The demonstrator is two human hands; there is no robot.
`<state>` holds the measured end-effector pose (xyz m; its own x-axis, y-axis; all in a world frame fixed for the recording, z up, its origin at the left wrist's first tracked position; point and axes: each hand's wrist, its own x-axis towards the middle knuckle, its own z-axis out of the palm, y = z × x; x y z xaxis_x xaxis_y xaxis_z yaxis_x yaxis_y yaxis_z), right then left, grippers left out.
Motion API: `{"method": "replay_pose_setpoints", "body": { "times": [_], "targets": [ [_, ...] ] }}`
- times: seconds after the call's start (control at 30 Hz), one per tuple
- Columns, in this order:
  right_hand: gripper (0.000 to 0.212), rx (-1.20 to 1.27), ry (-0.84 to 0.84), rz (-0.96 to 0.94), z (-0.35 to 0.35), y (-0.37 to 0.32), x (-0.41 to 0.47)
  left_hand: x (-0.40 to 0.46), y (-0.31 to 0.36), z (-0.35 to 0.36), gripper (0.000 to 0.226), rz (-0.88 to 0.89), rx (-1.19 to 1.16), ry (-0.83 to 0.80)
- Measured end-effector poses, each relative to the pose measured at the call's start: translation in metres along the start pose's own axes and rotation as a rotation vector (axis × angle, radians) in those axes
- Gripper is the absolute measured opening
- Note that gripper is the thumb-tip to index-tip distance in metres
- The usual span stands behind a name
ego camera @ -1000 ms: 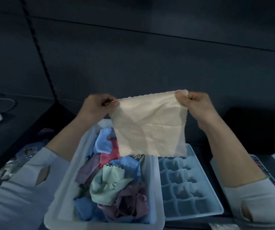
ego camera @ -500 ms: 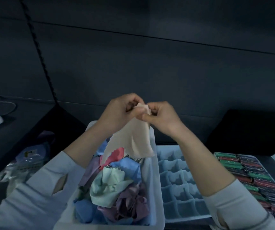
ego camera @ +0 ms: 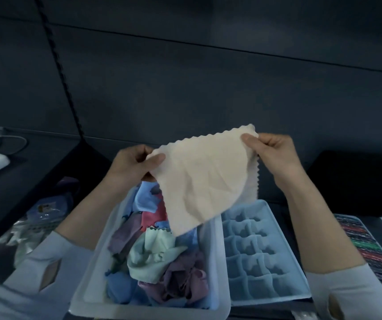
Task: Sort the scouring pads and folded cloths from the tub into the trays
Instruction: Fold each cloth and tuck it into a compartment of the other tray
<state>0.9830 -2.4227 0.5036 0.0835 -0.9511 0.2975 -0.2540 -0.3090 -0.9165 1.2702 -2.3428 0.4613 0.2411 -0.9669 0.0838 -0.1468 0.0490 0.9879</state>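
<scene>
Tub on the surface, packed with loose crumpled cloths. Blue tray just beside it on the right, compartments bare; second tray further right, filled with striped items, too blurred to identify. Cream cloth held in the air above tub and blue tray, apparently doubled, lower corner hanging over the tub. Left hand pinching one top corner, right hand pinching the other; both grips closed on fabric. Risks judged: layers sliding apart under a light pinch, giving a crooked fold; hanging corner snagging the heap and dragging pieces out; bundle too bulky for a compartment.
</scene>
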Motion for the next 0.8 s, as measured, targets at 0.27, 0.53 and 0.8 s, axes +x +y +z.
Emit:
{"method": "replay_pose_setpoints", "body": {
  "times": [0.27, 0.53, 0.8],
  "targets": [
    [0.052, -0.206, -0.215, -0.166, 0.06, 0.0, -0.02, 0.0, 0.029, 0.071, 0.011, -0.021, -0.214, -0.01],
    [0.042, -0.253, -0.275, -0.19, 0.055, 0.003, -0.035, 0.003, 0.029, 0.08, 0.005, 0.008, -0.243, 0.049],
    [0.034, -0.442, -0.222, -0.363, 0.059, 0.01, -0.035, 0.003, 0.022, 0.08, 0.018, 0.038, -0.096, 0.061]
  ]
}}
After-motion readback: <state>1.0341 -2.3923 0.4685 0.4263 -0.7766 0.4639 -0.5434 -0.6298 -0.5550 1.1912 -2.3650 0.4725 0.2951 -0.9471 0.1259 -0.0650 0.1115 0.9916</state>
